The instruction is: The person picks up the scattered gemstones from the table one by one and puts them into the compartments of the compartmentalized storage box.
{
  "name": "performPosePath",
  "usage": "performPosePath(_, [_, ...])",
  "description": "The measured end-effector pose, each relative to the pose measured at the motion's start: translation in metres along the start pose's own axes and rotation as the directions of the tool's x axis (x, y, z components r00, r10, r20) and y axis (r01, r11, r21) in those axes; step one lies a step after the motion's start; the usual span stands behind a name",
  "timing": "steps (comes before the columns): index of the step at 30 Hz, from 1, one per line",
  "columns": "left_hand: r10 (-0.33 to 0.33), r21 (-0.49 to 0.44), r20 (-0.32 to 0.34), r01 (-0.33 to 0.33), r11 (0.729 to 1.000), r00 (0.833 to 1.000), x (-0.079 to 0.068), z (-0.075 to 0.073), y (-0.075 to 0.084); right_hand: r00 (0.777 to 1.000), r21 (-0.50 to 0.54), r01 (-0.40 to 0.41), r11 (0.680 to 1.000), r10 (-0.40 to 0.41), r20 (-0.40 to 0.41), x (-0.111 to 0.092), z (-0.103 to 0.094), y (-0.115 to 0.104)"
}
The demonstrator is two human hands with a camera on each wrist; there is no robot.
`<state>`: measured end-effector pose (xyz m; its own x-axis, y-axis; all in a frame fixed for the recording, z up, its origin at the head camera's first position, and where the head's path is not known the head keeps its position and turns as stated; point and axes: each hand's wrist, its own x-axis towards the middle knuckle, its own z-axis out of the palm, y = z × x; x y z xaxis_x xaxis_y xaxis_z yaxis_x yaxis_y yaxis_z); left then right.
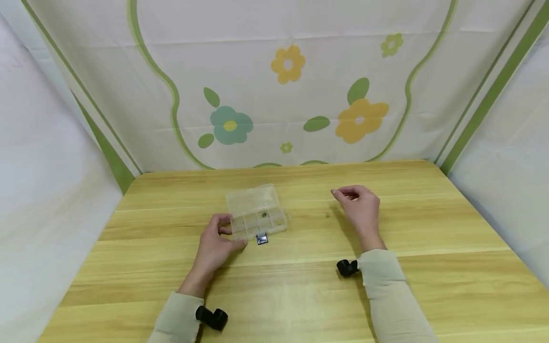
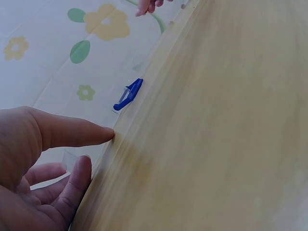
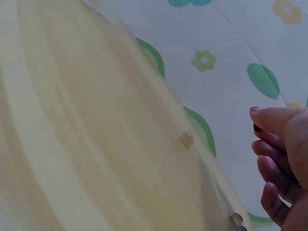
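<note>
A clear plastic compartment box stands on the table with its lid raised at the back. My left hand grips the box's left end, thumb at the front corner and fingers along the side. On the box's front edge is a blue latch. A small dark bead lies in one compartment. To the right of the box, my right hand is raised above the table. Between its thumb and forefinger it pinches a small dark red piece, mostly hidden.
A small round bead lies on the wooden table between box and right hand. In the right wrist view, a glassy bead and another bead rest on the tabletop. A flowered cloth hangs behind the table.
</note>
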<state>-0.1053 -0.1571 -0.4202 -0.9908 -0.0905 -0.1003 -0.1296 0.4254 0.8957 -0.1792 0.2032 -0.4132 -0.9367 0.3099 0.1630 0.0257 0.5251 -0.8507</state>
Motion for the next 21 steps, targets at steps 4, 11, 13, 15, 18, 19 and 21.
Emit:
performPosePath(4, [0.003,0.009,0.0,-0.003,1.0,1.0,0.001,0.001,-0.002,0.998,0.034,-0.001,0.999,-0.002,0.069,-0.002,0.01,-0.004])
performPosePath(11, [0.017,0.008,-0.005,-0.017,1.0,1.0,0.002,0.0,-0.001,0.984,0.075,0.02,0.997,-0.033,0.177,-0.01,0.033,-0.012])
performPosePath(13, [0.011,-0.002,-0.004,-0.011,1.0,1.0,0.002,0.0,-0.001,0.979,0.085,0.033,0.996,-0.049,0.196,-0.013,0.038,-0.014])
performPosePath(15, [0.007,-0.012,-0.005,-0.007,1.0,1.0,0.001,0.001,-0.001,0.975,0.098,0.04,0.994,-0.06,0.212,-0.015,0.044,-0.017])
performPosePath(18, [0.005,-0.017,-0.011,-0.006,1.0,1.0,-0.001,0.001,0.001,0.969,0.118,0.062,0.991,-0.088,0.23,-0.018,0.051,-0.021])
performPosePath(19, [0.007,-0.013,-0.014,-0.008,1.0,1.0,-0.001,0.0,0.001,0.968,0.122,0.067,0.99,-0.094,0.234,-0.019,0.054,-0.022])
performPosePath(21, [0.005,-0.006,-0.017,-0.005,1.0,1.0,-0.001,0.0,0.003,0.963,0.124,0.08,0.989,-0.108,0.245,-0.02,0.059,-0.026])
